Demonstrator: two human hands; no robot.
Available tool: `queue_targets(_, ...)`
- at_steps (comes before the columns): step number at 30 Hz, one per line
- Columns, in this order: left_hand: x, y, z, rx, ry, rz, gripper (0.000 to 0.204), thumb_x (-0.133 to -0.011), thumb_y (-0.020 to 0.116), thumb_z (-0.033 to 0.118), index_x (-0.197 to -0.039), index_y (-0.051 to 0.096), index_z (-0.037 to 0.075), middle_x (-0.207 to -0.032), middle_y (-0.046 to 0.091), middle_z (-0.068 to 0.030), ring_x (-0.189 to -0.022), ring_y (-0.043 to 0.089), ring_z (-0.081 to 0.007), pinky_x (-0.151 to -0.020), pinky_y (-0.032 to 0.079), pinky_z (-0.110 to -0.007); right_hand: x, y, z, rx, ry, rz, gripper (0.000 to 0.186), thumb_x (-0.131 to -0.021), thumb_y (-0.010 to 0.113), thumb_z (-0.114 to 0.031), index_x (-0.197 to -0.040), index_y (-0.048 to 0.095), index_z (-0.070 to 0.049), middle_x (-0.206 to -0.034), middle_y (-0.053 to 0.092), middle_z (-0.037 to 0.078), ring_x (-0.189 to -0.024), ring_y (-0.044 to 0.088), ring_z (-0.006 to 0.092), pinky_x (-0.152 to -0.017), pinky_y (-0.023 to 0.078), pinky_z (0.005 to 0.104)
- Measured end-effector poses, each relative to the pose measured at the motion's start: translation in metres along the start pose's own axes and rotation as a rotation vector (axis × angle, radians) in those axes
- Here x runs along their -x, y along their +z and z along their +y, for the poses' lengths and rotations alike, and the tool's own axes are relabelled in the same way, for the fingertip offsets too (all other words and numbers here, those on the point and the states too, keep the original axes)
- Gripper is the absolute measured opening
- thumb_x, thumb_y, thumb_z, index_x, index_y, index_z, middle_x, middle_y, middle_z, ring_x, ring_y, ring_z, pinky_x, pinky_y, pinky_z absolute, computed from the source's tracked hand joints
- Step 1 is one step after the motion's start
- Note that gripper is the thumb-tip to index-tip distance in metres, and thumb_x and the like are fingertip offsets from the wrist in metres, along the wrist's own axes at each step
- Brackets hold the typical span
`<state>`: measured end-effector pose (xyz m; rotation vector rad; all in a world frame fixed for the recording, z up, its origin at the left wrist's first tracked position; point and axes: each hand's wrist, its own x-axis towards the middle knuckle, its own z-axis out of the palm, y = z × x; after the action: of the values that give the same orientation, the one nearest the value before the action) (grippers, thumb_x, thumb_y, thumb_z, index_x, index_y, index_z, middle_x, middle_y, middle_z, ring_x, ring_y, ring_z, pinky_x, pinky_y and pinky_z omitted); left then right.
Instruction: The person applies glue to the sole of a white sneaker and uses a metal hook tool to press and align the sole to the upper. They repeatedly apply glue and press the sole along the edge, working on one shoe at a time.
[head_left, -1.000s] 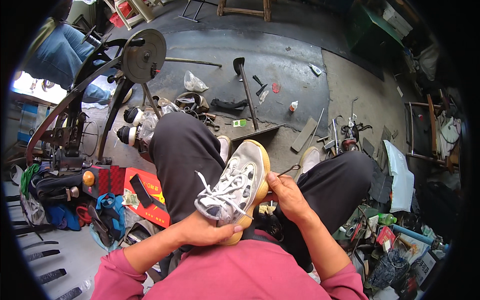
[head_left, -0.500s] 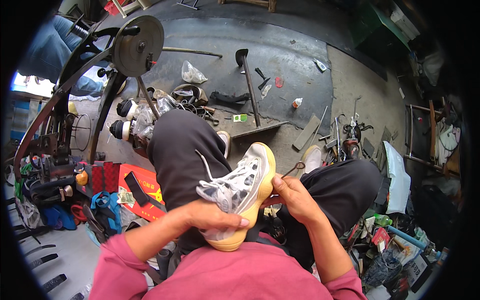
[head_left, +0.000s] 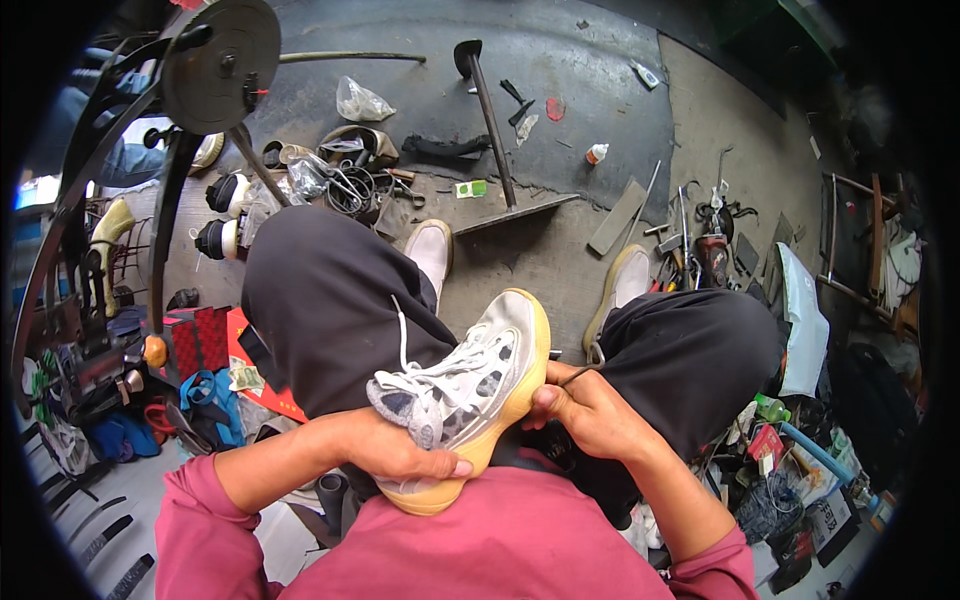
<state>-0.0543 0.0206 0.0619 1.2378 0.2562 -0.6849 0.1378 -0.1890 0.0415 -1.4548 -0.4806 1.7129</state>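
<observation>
At the bottom of the frame a pink-sleeved person sits with a sneaker [head_left: 470, 385] in the lap, just below centre, its yellowish sole turned to the right and its white laces hanging loose over the grey-and-white upper. The left hand [head_left: 395, 452] is cupped around the heel end from below, fingers wrapped along the sole edge, holding the shoe steady. The right hand [head_left: 585, 412] is closed against the sole's right edge at mid-length, fingertips pinched together on something small and dark; a thin dark thread [head_left: 580, 373] curves up from the fingers. What the pinch holds besides that cannot be made out. Behind the shoe the two knees in dark trousers [head_left: 320, 300] spread to centre left and centre right, with the person's own shoes [head_left: 432, 252] on the concrete beyond them. Low at left lie a red mat [head_left: 200, 340] and a blue strap [head_left: 205, 395]; at lower right, a heap of packets and bottles. Further up the middle stands an iron shoe last [head_left: 490, 120] on a flat base, with a tangle of tools, scissors and scraps to its left. In the upper left rises a black machine with a large round wheel [head_left: 220, 62].
</observation>
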Motion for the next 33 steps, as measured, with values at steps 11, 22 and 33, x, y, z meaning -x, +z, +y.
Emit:
queue_targets(11,-0.025,-0.030,0.011,-0.093,0.053,-0.051,0.059,-0.098,0.071,0.029,-0.146,0.053,-0.001,-0.145,0.056,-0.0225,-0.137,0.048,-0.0378,-0.120,0.033,-0.041,-0.020,-0.010,-0.004,-0.003,-0.008,0.136,0.019,-0.102,0.050,-0.006,-0.106,0.062,0.007,-0.090,0.065,0.019,-0.078,0.066,0.0289,-0.076,0.053,0.0387)
queue_targets(22,-0.031,-0.036,0.017,0.079,-0.123,0.059,0.056,-0.092,0.080,0.022,-0.140,0.060,0.001,-0.132,0.065,-0.0108,-0.121,0.059,-0.0236,-0.108,0.044,-0.035,-0.036,-0.018,-0.010,0.091,-0.093,0.229,0.013,-0.100,0.055,-0.008,-0.106,0.059,0.003,-0.094,0.060,0.020,-0.086,0.063,0.0409,-0.079,0.051,0.0448)
queue_targets(33,-0.030,-0.032,0.004,0.204,-0.147,0.028,0.064,-0.094,0.077,0.028,-0.147,0.054,-0.001,-0.144,0.059,-0.0145,-0.133,0.052,-0.0261,-0.117,0.036,-0.037,-0.032,-0.019,-0.002,0.188,-0.172,0.290,0.025,-0.097,0.065,-0.009,-0.121,0.065,0.000,-0.101,0.065,0.021,-0.091,0.065,0.0422,-0.082,0.052,0.0437)
